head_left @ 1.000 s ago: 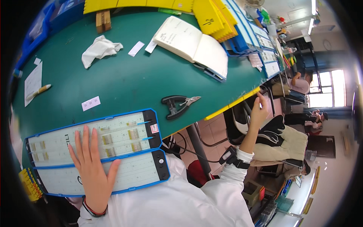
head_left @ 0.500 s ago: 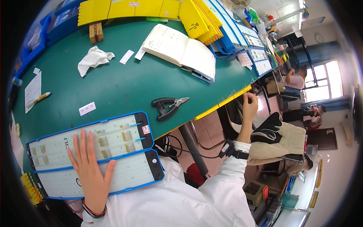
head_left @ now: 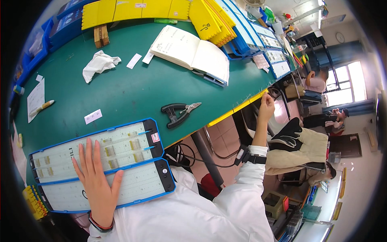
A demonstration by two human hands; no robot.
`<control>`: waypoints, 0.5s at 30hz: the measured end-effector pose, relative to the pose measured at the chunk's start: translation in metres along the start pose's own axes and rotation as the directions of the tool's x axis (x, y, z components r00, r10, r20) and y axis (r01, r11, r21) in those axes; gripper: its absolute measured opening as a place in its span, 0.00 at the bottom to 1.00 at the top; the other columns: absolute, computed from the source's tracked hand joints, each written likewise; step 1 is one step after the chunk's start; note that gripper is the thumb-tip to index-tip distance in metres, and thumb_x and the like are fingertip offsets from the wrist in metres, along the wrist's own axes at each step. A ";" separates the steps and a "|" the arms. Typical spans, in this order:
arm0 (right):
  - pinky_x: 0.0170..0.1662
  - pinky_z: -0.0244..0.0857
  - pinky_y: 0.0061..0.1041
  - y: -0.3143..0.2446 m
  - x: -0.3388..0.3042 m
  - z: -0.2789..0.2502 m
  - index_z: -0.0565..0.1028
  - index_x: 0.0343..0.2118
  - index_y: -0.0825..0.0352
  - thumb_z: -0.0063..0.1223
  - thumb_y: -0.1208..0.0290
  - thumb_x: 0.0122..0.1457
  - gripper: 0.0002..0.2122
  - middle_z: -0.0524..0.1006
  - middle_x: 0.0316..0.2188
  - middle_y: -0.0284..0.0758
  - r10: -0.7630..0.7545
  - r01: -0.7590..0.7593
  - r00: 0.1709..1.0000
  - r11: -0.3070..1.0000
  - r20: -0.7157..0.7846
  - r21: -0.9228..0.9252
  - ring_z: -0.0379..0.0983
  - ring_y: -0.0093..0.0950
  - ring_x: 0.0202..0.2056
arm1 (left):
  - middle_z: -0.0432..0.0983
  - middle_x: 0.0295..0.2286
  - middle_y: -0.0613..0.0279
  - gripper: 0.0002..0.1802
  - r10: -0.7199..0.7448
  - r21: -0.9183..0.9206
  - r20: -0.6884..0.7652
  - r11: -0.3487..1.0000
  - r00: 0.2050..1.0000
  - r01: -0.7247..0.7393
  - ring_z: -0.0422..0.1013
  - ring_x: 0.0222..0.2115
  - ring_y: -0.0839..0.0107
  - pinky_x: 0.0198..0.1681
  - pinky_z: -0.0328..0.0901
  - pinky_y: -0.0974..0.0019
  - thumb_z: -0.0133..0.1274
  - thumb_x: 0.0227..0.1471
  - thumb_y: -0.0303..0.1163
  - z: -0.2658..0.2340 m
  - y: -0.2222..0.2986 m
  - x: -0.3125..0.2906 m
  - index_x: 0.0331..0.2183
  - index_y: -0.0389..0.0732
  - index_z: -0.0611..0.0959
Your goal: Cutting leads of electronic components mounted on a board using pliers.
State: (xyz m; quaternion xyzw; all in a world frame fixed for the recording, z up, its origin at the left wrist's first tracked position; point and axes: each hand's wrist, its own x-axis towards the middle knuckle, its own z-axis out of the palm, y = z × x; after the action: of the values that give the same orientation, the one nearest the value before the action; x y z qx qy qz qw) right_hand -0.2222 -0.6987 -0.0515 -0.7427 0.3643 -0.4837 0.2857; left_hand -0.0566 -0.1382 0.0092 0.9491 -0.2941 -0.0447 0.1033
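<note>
My left hand (head_left: 98, 187) lies flat with fingers spread on an open, blue-edged case (head_left: 139, 187). Its white upper panel holds several rows of thin, yellowish pins or hooks, too small to name exactly. At the table's right edge, my right hand (head_left: 266, 108) has its fingertips pinched together by a yellow edge strip (head_left: 238, 108). Fine, pale strands stick up along that strip; what the fingertips hold is too small to make out. Black-handled pliers (head_left: 177, 115) rest on the table between my hands, touched by neither.
The green table (head_left: 133, 92) also bears an open notebook (head_left: 213, 60), a crumpled white cloth (head_left: 100, 64), paper slips and a pen (head_left: 42, 108). Yellow boards (head_left: 151, 10) and blue-edged cases (head_left: 242, 36) line the far side. Other people sit or stand at the right.
My right hand has moved slightly up along the yellow strip, its fingertips now at the strip. The left hand stays flat on the case.
</note>
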 end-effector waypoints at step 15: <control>0.38 0.61 0.32 -0.260 -0.139 0.024 0.72 0.24 0.65 0.55 0.83 0.42 0.06 0.75 0.27 0.32 -0.561 0.469 0.761 0.823 0.327 0.321 0.71 0.31 0.34 | 0.49 0.62 0.49 0.41 0.171 -0.395 0.062 0.909 0.983 -0.133 0.42 0.64 0.49 0.64 0.29 0.42 0.53 0.47 0.39 -0.030 0.012 -0.009 0.60 0.36 0.58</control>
State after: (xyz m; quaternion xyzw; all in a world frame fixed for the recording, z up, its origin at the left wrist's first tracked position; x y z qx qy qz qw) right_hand -0.1679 -0.4353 0.0706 -0.8619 0.0214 -0.4151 0.2905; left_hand -0.0658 -0.1376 0.0418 0.8806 -0.3569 -0.1391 0.2789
